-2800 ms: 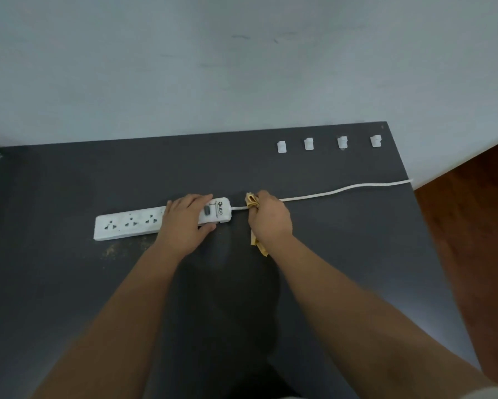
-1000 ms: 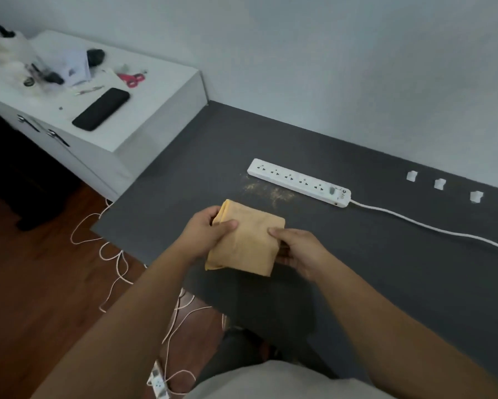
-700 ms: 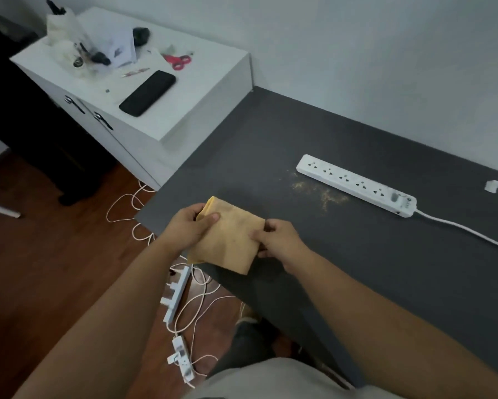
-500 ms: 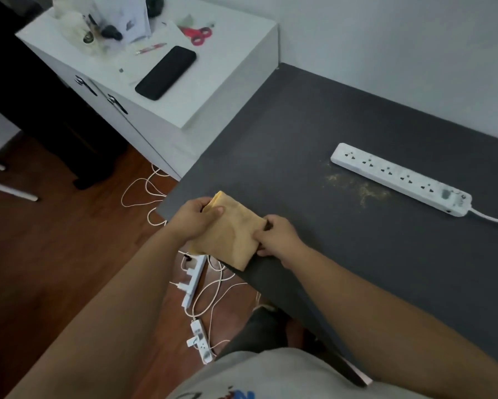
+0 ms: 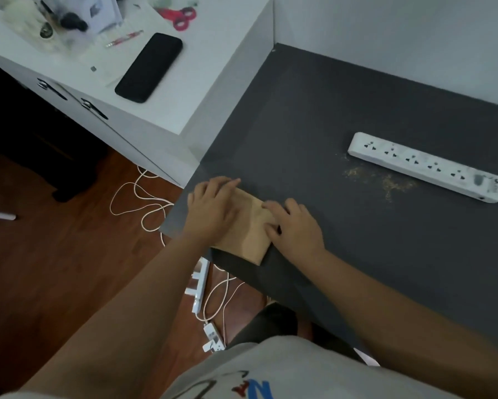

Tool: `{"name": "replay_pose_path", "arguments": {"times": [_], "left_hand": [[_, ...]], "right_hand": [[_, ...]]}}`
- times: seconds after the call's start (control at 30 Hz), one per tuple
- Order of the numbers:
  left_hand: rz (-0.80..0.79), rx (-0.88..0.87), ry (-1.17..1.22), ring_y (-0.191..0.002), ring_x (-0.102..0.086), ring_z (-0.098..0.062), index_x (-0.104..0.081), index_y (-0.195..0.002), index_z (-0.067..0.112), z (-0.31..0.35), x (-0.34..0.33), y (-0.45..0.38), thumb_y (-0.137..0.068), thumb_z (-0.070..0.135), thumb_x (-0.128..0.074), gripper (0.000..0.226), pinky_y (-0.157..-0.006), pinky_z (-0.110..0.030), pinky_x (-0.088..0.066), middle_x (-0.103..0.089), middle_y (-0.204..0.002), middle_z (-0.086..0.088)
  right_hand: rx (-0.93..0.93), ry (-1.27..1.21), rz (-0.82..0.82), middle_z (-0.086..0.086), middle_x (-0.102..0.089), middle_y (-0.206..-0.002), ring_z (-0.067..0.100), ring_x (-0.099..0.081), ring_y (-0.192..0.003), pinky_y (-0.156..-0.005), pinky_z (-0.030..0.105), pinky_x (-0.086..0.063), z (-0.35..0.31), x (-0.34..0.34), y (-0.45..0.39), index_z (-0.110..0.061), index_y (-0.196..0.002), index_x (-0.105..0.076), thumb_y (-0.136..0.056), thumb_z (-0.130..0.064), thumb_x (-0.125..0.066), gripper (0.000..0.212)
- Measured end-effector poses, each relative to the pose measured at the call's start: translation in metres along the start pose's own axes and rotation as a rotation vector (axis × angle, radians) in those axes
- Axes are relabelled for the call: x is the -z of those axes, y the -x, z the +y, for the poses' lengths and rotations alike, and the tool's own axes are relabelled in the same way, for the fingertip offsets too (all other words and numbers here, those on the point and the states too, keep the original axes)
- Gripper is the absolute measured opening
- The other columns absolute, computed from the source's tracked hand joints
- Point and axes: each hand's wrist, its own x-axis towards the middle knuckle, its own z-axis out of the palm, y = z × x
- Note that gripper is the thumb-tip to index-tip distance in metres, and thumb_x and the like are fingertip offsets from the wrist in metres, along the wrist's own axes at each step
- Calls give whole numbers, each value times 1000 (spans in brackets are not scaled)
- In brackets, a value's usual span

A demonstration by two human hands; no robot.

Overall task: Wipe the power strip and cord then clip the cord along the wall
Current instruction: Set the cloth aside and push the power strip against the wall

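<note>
Your shirt's print is cut off, unreadable. Your left hand (image 5: pixel 213 208) and right hand (image 5: pixel 295 226) now press flat, fingers spread, on one folded tan cloth (image 5: pixel 249 234) at the dark table (image 5: pixel 314 110) corner; earlier you held it up. One power strip (image 5: pixel 423 165) lies well apart, five sockets showing, crumbs (image 5: pixel 383 180) beside it.
</note>
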Motion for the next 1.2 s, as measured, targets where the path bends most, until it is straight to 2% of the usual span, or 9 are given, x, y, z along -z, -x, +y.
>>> {"name": "replay_pose_path", "arguments": {"times": [0.1, 0.17, 0.23, 0.33, 0.43, 0.6, 0.8, 1.0, 1.2], "left_hand": [[-124, -282, -160, -149, -1, -21, -16, -151, 35, -6, -14, 12, -100, 48, -25, 54, -118, -46, -2, -11, -161, 12], [-183, -300, -173, -149, 12, -18, -2, -153, 32, -13, -25, 16, -99, 51, -15, 58, -120, -50, 4, 4, -162, 12], [-196, -289, -167, -148, 15, -17, 5, -152, 33, -15, -29, 16, -98, 52, -12, 60, -119, -55, 3, 10, -161, 12], [-192, -258, -154, -148, 17, -17, -1, -152, 35, -10, -26, 13, -99, 53, -14, 58, -116, -57, 11, 5, -161, 15], [-109, -195, -46, -149, 12, -18, -28, -147, 38, 16, -11, 4, -99, 48, -25, 49, -111, -47, 23, -16, -159, 20], [-67, -312, 146, -148, -7, -19, -54, -130, 38, 84, 1, -31, -95, 40, -47, 36, -117, -43, 3, -46, -143, 20], [-154, -458, 212, -131, -38, -22, -63, -120, 37, 143, -8, -90, -86, 42, -61, 34, -109, -29, -24, -58, -129, 12], [-211, -396, 304, -124, -46, -23, -60, -126, 30, 195, -8, -136, -80, 36, -72, 49, -109, -34, -33, -53, -130, 4], [-275, -367, 48, -134, -37, -26, -42, -142, 29, 229, -18, -169, -73, 42, -75, 78, -114, -38, -26, -43, -147, 3]], "right_hand": [[23, 168, -14, 4, -50, -119, 29, -46, -98, -80, 42, -42, 3, -8, 8, -48, -125, -54, -78, -58, -61, 48], [-69, 172, -105, 4, -33, -145, 30, -32, -115, -93, 46, -34, 3, -10, 11, -56, -131, -43, -82, -68, -48, 51], [-83, 185, -129, 2, -19, -155, 29, -21, -122, -99, 48, -28, 3, -9, 11, -59, -134, -34, -84, -71, -41, 52], [-129, 139, -202, -2, -9, -157, 28, -14, -129, -107, 49, -19, 2, 1, 9, -64, -134, -28, -85, -73, -34, 50], [-294, -42, -123, -5, -21, -149, 27, -19, -130, -107, 47, -17, 12, 24, 7, -68, -129, -33, -85, -72, -36, 43], [-572, -135, 77, -5, -37, -135, 26, -29, -124, -104, 42, -22, 66, 76, 6, -63, -128, -41, -88, -58, -50, 42], [-833, -159, 222, 3, -43, -136, 34, -31, -129, -107, 46, -27, 155, 143, 19, -47, -129, -51, -84, -43, -62, 47], [-831, -100, 171, 12, -41, -142, 39, -32, -131, -108, 46, -31, 233, 179, 39, -29, -141, -41, -80, -33, -71, 68], [-734, -56, 16, 11, -40, -146, 35, -36, -133, -110, 43, -32, 295, 188, 40, -20, -147, -30, -72, -27, -75, 87]]}}
